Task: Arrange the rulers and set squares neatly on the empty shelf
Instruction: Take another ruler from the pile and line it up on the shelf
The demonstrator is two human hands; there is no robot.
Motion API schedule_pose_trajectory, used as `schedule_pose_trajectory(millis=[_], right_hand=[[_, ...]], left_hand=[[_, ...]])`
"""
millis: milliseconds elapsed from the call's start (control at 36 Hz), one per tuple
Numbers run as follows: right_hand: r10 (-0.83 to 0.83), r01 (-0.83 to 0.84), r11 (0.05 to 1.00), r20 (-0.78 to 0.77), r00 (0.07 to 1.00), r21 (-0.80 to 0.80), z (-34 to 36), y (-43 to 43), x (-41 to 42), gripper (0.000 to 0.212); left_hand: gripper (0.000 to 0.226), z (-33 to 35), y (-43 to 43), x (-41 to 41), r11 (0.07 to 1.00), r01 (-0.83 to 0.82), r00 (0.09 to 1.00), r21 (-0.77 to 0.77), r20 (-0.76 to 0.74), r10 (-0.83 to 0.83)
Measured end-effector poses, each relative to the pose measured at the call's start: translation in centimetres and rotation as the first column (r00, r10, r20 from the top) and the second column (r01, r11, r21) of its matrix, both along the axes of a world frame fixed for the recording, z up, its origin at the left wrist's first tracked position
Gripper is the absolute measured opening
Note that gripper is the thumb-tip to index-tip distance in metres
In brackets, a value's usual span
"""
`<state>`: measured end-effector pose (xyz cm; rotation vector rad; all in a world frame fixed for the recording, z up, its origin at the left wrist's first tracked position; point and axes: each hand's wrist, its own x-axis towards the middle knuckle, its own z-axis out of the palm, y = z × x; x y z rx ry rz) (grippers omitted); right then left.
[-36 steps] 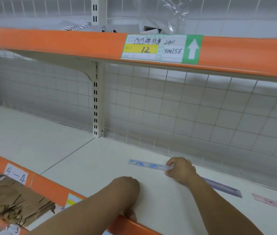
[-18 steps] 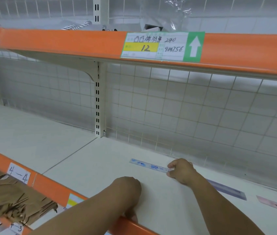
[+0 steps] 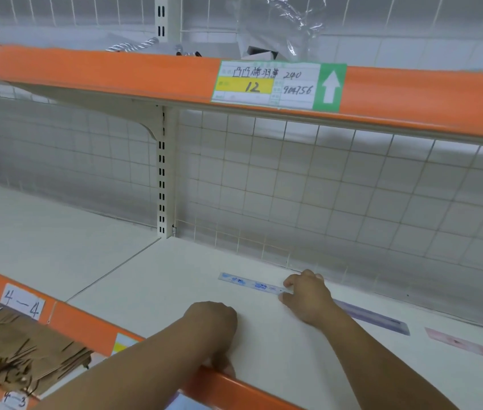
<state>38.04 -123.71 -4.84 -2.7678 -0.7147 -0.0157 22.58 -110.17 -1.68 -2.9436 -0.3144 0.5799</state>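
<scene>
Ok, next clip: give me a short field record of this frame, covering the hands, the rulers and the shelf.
Setting: white shelf, wire grid behind
Right hand: pinches the right end of the blue ruler, which lies flat
Left hand: grips the orange front edge
Other rulers: purple ruler, pink ruler, flat, further right
Set squares: none in view

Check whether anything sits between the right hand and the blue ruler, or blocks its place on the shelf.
Nothing visible does. The right hand pinches the right end of the blue ruler, which lies flat on the shelf. The purple ruler lies further right, beyond the hand.
</scene>
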Motion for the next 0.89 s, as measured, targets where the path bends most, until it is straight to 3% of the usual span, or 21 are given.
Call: schedule_pose_trajectory(millis=[250,417,556,889], right_hand=[[0.014,-0.011,0.996,0.029,0.999,-0.093,1.2,-0.9,-3.3,0.034],[-0.011,0.019,0.990,0.056,0.998,-0.139,1.9,-1.3,-5.6,0.016],[-0.020,0.037,0.984,0.095,0.995,-0.176,2.1,-1.5,-7.4,0.024],[-0.084,0.100,0.969,0.075,0.994,-0.227,1.8,-2.7,-11.2,0.028]], left_hand=[[0.072,-0.5,0.7,-0.4,1.000,0.018,0.999,-0.024,0.049,-0.017],[0.051,-0.1,0.9,-1.0,0.999,0.037,0.986,-0.010,0.162,-0.035],[0.038,0.2,1.3,-1.4,0.996,0.047,0.973,0.071,0.221,-0.062],[0.033,0.8,1.0,-2.0,0.991,0.134,0.952,-0.027,0.280,-0.122]])
